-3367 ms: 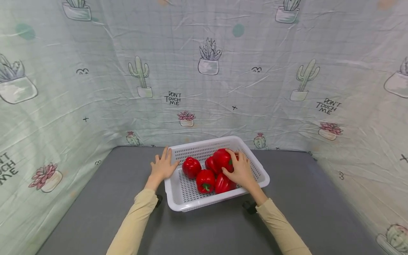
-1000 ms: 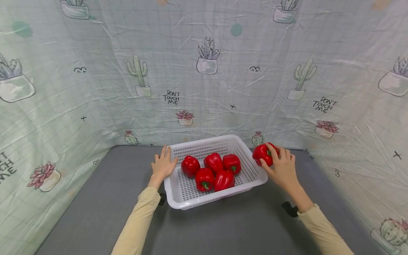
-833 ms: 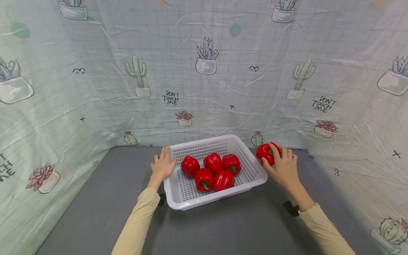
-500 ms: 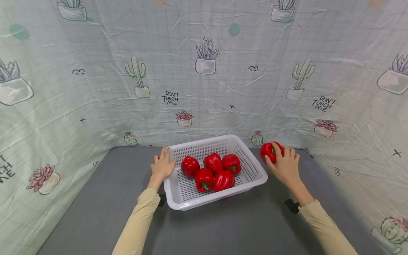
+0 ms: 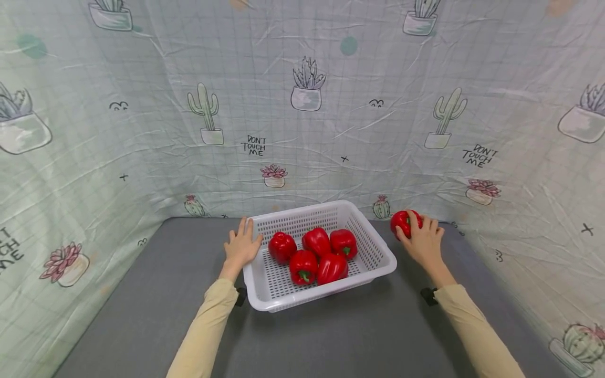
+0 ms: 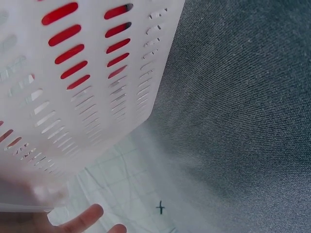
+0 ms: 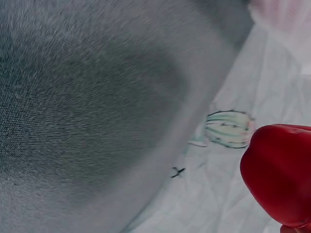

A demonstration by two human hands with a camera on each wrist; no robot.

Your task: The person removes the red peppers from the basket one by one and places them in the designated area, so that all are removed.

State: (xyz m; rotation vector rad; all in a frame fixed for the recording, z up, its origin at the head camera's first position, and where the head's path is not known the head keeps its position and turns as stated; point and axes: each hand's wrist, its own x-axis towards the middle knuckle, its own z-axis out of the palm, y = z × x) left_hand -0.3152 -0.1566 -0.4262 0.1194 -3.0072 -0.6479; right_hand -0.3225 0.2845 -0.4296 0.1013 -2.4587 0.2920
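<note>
My right hand (image 5: 424, 244) grips a red bell pepper (image 5: 399, 223) to the right of the basket, near the back of the table. In the right wrist view the lower right shows that bell pepper (image 7: 282, 174), its glossy side over the wall sheet. A white slotted plastic basket (image 5: 293, 303) stands at the middle, slightly turned, with several red bell peppers in it. One bell pepper (image 5: 303, 266) shows its green stem. On the basket's left rim rests my left hand (image 5: 242, 248), fingers spread; fingertips (image 6: 85, 218) also show low in the left wrist view.
The grey table (image 5: 307, 346) runs up to a hanging sheet (image 5: 302, 173) printed with cacti, which encloses the back and both sides. A dark wrist camera (image 5: 429, 296) is strapped at my right wrist.
My right hand has lifted one bell pepper out of the basket, over its right side. In the last second it has drifted farther right. My left hand has stayed on the rim.
</note>
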